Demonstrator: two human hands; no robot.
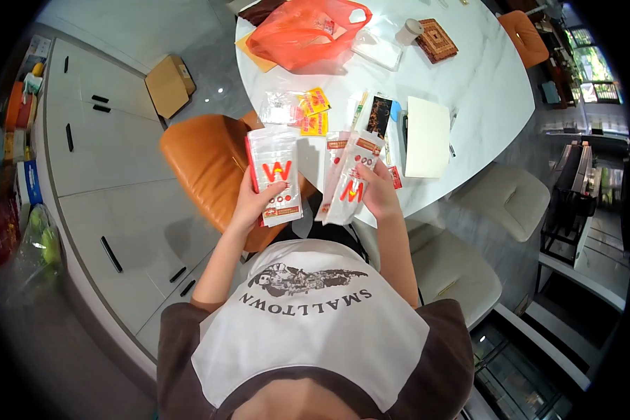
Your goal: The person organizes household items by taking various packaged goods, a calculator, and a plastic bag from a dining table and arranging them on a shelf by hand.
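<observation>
A stack of white paper packets [276, 155] with a red and orange W-shaped mark is held upright in my left hand [257, 199], the thumb across its front. My right hand [376, 189] grips similar white packets [350, 183], fanned slightly apart, with the thumb on the front one. Both bundles are above the near edge of the white marble table [427, 199], apart from each other. Beyond my left hand, yellow and red sachets [315, 112] lie beside clear plastic wrapping [280, 106]. A black patterned packet [379, 115] lies beyond my right hand.
On the table are a red plastic bag [301, 35], a cream sheet or notebook [427, 137], a woven brown mat [437, 40] and a cup [409, 32]. An orange chair [201, 164] stands at the left, grey chairs [504, 199] at the right.
</observation>
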